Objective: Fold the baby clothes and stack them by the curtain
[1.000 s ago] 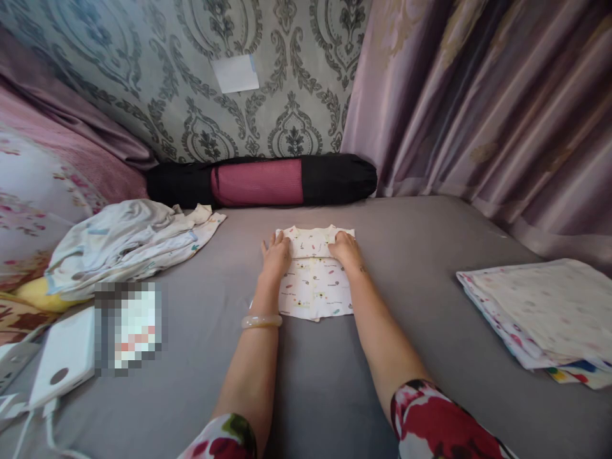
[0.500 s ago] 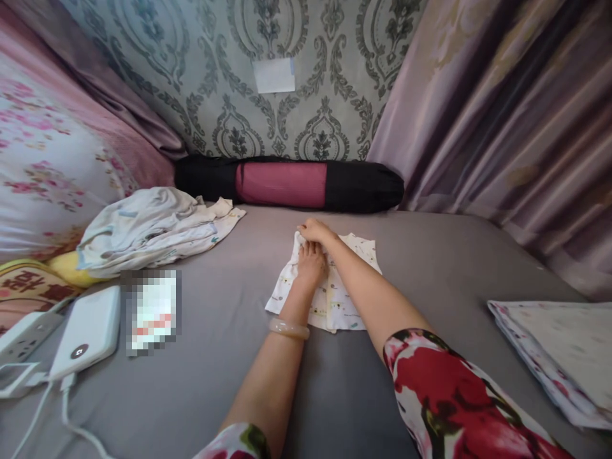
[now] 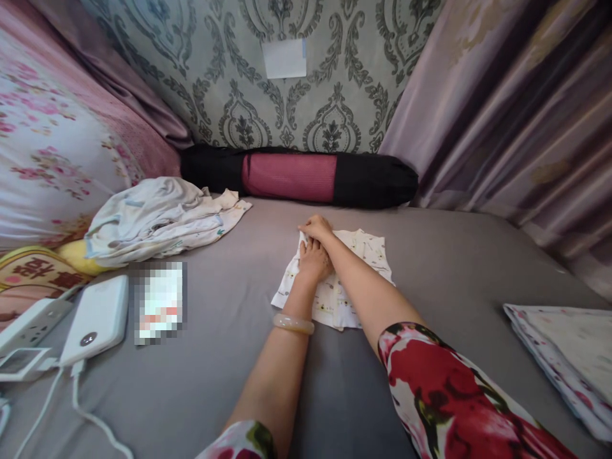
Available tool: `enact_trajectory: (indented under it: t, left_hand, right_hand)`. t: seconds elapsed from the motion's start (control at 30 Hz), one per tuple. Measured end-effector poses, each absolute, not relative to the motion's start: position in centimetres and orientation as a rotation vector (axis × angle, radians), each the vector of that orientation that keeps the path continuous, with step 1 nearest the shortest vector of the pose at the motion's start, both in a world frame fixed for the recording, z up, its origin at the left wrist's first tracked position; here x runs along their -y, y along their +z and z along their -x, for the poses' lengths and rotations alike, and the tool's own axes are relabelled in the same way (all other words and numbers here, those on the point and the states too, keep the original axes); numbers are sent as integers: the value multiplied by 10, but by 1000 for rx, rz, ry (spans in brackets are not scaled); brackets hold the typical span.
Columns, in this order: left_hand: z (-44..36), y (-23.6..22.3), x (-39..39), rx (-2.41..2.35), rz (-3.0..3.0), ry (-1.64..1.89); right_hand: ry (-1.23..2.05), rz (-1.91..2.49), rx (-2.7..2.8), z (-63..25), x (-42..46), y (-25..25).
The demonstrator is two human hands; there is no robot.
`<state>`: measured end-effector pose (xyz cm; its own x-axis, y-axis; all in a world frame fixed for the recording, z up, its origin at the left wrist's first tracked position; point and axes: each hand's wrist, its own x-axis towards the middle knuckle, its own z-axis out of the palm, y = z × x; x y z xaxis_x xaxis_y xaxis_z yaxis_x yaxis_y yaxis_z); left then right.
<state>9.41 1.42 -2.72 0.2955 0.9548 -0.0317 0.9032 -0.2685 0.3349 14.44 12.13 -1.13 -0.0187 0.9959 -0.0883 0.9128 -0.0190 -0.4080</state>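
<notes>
Two arms (image 3: 275,366) converge, left fingers (image 3: 315,246) spread on the garment (image 3: 370,245), right fingers (image 3: 306,227) pinching it.

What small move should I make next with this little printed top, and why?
Probably draw the back left corner of the small white printed fabric garment inward with your right hand, which reaches that corner and appears to pinch it. Your left hand rests flat on the garment just beside, so it could steady the garment.

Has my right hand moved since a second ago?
Yes, leftward: your right hand was below the black right part of the bolster, and is now below its pink band.
</notes>
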Motion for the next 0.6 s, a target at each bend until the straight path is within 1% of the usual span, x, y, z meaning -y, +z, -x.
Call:
enact_trajectory:
  t: [0.17,0.3,0.4,0.5,0.6]
  left_hand:
    - [-88,-29,-22,-1694,-2194,345]
    - [-88,-29,-25,-1722,-2235,420]
    - [-86,-27,-26,-1782,-2228,472]
    - [-82,-26,-25,-1812,-2235,473]
    - [-79,-27,-24,-1836,-2209,395]
  right_hand:
    - [646,1909,2092,-162,-116,2]
    - [411,1947,1990,-188,-81,7]
    - [287,1937,2074,-196,-42,1]
    - [224,1841,2231,-194,-16,-9]
    - [229,1815,2305,-191,-8,-19]
